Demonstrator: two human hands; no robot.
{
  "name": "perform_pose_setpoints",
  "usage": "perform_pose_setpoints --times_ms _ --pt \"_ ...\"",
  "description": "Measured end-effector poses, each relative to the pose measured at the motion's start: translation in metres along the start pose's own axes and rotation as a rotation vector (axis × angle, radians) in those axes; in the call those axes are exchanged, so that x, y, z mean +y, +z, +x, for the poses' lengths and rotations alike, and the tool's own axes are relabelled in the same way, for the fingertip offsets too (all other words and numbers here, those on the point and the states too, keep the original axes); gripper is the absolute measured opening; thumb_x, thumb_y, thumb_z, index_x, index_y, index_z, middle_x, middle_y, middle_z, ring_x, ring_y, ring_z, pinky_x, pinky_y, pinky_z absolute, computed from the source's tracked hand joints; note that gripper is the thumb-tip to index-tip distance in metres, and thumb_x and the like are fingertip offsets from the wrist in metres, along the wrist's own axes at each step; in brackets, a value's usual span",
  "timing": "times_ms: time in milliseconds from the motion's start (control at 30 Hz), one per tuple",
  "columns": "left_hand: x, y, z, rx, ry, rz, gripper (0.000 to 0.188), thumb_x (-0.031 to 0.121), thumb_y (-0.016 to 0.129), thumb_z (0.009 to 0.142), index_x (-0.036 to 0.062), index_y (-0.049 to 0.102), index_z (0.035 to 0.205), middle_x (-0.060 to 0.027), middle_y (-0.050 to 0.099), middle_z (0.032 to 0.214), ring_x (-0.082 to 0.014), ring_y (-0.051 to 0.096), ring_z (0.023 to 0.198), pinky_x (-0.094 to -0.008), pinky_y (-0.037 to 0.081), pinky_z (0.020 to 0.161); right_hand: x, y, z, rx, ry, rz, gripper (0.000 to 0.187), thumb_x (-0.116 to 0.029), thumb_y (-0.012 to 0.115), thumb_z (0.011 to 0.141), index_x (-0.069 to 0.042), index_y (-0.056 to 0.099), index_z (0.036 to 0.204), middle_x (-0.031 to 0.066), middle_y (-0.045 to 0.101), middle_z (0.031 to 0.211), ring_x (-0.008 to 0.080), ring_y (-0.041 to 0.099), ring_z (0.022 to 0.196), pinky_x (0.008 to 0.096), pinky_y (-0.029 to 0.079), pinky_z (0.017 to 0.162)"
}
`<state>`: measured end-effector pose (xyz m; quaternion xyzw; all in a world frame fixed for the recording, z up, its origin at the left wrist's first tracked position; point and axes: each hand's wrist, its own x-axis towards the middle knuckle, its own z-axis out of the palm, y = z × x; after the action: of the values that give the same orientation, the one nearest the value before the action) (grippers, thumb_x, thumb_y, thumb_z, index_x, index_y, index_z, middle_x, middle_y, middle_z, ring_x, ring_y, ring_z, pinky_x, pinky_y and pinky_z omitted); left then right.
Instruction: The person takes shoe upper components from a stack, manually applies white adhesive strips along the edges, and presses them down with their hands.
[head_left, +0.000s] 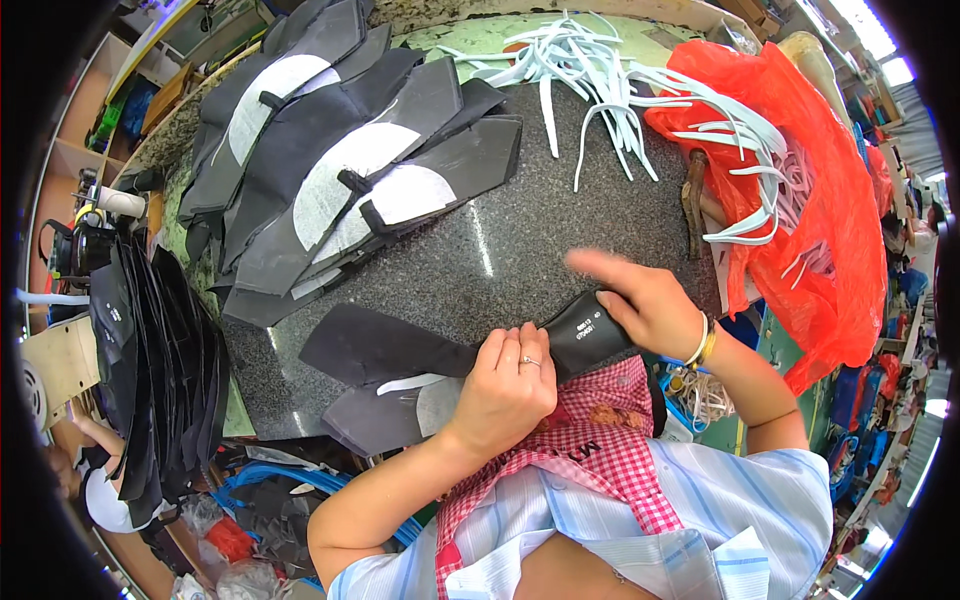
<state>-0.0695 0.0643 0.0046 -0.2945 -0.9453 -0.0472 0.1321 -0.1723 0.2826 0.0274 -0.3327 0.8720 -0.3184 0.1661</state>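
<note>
A black leather-like shoe-upper piece (pixel 585 335) with small white print lies across the table edge in front of me. My left hand (pixel 510 380), with a ring on it, grips the piece with fingers pressed together. The thumb of my right hand (pixel 645 305) rests on the printed end; its forefinger sticks out and is smeared by motion, and its other fingers are partly hidden. Left of my left hand, the piece spreads into dark flaps (pixel 385 340) with a pale strip (pixel 410 383) and a grey-white patch (pixel 437 403).
Stacked black pieces with white half-round patches (pixel 355 180) cover the table's far left. Loose pale-blue strips (pixel 600 90) lie at the far side. A red plastic bag (pixel 840 250) holds more strips at right, beside a brown stick (pixel 693 200). Black pieces (pixel 160 370) hang at left, near another person (pixel 105 490).
</note>
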Motion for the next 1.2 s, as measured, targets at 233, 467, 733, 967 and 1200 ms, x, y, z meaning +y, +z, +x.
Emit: perform_pose_setpoints --times_ms 233,467,733,967,1200 --pt "0.002 -0.001 0.001 -0.038 -0.054 -0.052 0.036 0.012 0.06 0.078 -0.0041 0.07 0.108 -0.0216 0.07 0.106 -0.0282 0.067 0.095 -0.0406 0.049 0.091 0.016 -0.013 0.003 0.018 -0.479 -0.501 0.061 -0.015 0.07 0.073 -0.017 0.06 0.134 0.0112 0.057 0.11 0.0273 0.06 0.1 0.038 0.051 0.086" --pt "-0.006 -0.035 -0.036 0.253 0.133 0.049 0.029 0.02 0.064 0.086 -0.0003 0.07 0.106 -0.0127 0.065 0.111 -0.0273 0.062 0.101 -0.0433 0.049 0.094 -0.015 0.032 0.008 -0.201 -0.37 -0.079 0.061 -0.031 0.076 0.08 -0.005 0.059 0.132 0.0117 0.052 0.107 0.0293 0.052 0.097 0.0394 0.047 0.087" --pt "-0.042 -0.04 -0.079 -0.101 -0.127 -0.039 0.042 0.016 0.057 0.079 -0.0027 0.066 0.115 -0.0128 0.066 0.114 -0.026 0.062 0.111 -0.0398 0.047 0.101 -0.053 0.048 0.019 -0.192 -0.273 0.194 0.046 -0.015 0.071 0.08 -0.001 0.062 0.123 0.014 0.054 0.112 0.0293 0.054 0.103 0.0403 0.049 0.09" --pt "-0.046 -0.025 -0.1 0.0 -0.2 -0.187 0.034 0.012 0.061 0.076 0.0029 0.069 0.107 -0.0106 0.067 0.112 -0.0265 0.064 0.109 -0.0402 0.051 0.098 -0.073 0.083 0.014 -0.03 -0.437 -0.005 0.04 -0.003 0.066 0.071 0.004 0.066 0.111 0.0131 0.059 0.106 0.0271 0.061 0.093 0.0352 0.054 0.079" --pt "-0.05 -0.015 -0.107 0.158 -0.21 -0.285 0.044 0.013 0.069 0.068 0.0018 0.07 0.111 -0.0108 0.065 0.115 -0.0279 0.063 0.108 -0.0413 0.052 0.096 -0.106 0.094 0.037 0.134 -0.23 0.225 0.029 -0.003 0.064 0.085 0.003 0.063 0.113 0.0184 0.064 0.113 0.036 0.063 0.1 0.0414 0.053 0.086"
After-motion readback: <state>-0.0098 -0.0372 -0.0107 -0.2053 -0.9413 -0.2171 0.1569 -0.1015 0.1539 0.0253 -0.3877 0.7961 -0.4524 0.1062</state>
